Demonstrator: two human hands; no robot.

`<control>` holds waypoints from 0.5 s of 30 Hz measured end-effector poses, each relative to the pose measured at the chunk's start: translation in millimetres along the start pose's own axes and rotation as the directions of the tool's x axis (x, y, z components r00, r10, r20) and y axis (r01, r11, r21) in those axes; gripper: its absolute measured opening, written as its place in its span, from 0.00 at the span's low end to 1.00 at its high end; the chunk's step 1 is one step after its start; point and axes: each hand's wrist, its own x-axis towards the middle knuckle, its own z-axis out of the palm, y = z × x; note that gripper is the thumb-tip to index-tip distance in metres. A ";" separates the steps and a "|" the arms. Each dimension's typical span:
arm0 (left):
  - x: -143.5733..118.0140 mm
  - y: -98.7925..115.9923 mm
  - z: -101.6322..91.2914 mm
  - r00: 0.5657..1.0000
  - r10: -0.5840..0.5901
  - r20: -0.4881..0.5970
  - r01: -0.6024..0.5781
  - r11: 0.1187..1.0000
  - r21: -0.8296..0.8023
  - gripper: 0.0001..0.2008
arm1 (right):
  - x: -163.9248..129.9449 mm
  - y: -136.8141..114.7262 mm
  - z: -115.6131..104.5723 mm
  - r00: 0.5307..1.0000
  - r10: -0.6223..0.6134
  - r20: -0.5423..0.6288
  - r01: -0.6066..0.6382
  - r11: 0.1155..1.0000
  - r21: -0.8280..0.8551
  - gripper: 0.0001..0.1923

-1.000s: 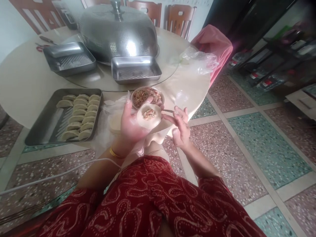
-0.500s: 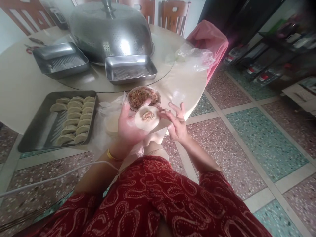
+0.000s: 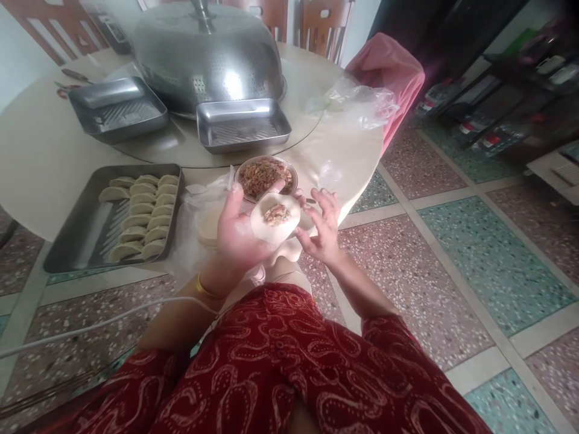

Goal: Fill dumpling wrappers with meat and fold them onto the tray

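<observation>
My left hand (image 3: pixel 237 232) lies palm up and cradles a round dumpling wrapper (image 3: pixel 275 220) with a small lump of minced filling in its middle. My right hand (image 3: pixel 320 226) is beside it on the right, fingers spread, its fingertips touching the wrapper's right edge. Just behind the wrapper stands a bowl of minced filling (image 3: pixel 266 175) on the table. A stack of flat wrappers (image 3: pixel 208 226) lies on plastic left of my left hand.
A metal tray (image 3: pixel 85 226) with several folded dumplings sits at the table's front left. Two more metal trays (image 3: pixel 242 123) and a large perforated dome cover (image 3: pixel 208 54) stand further back. A clear plastic bag (image 3: pixel 357 102) lies at the right edge. Chairs stand behind the round table.
My right hand has let go of the thin utensil it held a second ago and has moved in against the wrapper's right edge. The view has shifted slightly.
</observation>
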 end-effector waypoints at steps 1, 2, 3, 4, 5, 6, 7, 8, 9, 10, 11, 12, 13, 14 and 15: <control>-0.8 0.2 0.0 1.000 0.002 0.003 -0.002 1.000 0.012 0.35 | 0.0 0.2 0.0 1.000 0.003 -0.003 -0.003 1.000 0.017 0.27; -1.6 0.3 0.1 1.000 0.003 0.006 -0.003 1.000 0.024 0.35 | 0.0 0.5 0.3 1.000 0.003 -0.013 -0.002 0.999 0.038 0.27; -2.2 0.2 0.4 1.000 0.003 0.008 -0.004 0.999 0.033 0.35 | -0.2 1.1 0.8 1.000 0.001 -0.026 0.001 0.998 0.059 0.27; -2.7 -0.1 1.0 1.000 0.001 0.007 -0.001 0.999 0.038 0.34 | -0.5 1.8 1.7 0.999 -0.001 -0.044 0.004 0.997 0.081 0.27; -3.2 -0.6 2.0 1.000 -0.002 0.003 0.002 0.999 0.039 0.34 | -0.9 2.7 2.7 0.998 0.000 -0.063 0.006 0.995 0.101 0.27; -3.7 -1.1 3.2 1.000 -0.004 -0.004 0.004 0.999 0.037 0.33 | -1.6 3.7 3.9 0.997 0.000 -0.083 0.009 0.993 0.119 0.26; -4.1 -1.7 4.5 1.000 -0.008 -0.012 0.008 0.999 0.035 0.33 | -2.3 4.9 4.9 0.995 -0.004 -0.098 0.018 0.991 0.135 0.26; -4.5 -2.4 5.7 1.000 -0.013 -0.020 0.014 0.999 0.036 0.33 | -3.2 6.1 5.8 0.994 -0.015 -0.107 0.031 0.989 0.146 0.25; -4.7 -2.9 6.7 0.999 -0.019 -0.025 0.020 0.999 0.041 0.33 | -4.0 7.2 6.6 0.993 -0.035 -0.114 0.051 0.988 0.147 0.24; -4.9 -3.3 7.3 0.999 -0.025 -0.026 0.026 0.999 0.048 0.33 | -4.6 8.1 7.0 0.990 -0.060 -0.127 0.078 0.988 0.136 0.23; -5.1 -3.7 7.4 0.999 -0.031 -0.020 0.032 0.998 0.056 0.33 | -5.1 8.8 7.2 0.986 -0.089 -0.142 0.106 0.988 0.114 0.22; -5.1 -3.9 7.2 0.999 -0.039 -0.010 0.040 0.997 0.064 0.32 | -5.2 9.2 7.1 0.979 -0.122 -0.163 0.137 0.987 0.088 0.21; -5.1 -4.0 6.6 0.999 -0.049 0.002 0.048 0.996 0.071 0.31 | -5.0 9.3 6.6 0.971 -0.155 -0.180 0.170 0.983 0.069 0.21; -5.1 -4.1 5.9 0.998 -0.061 0.012 0.060 0.995 0.078 0.29 | -4.5 9.1 5.7 0.964 -0.191 -0.187 0.205 0.977 0.061 0.21; -5.1 -4.2 5.0 0.997 -0.074 0.022 0.072 0.994 0.086 0.28 | -3.8 8.7 4.4 0.956 -0.229 -0.185 0.243 0.969 0.053 0.20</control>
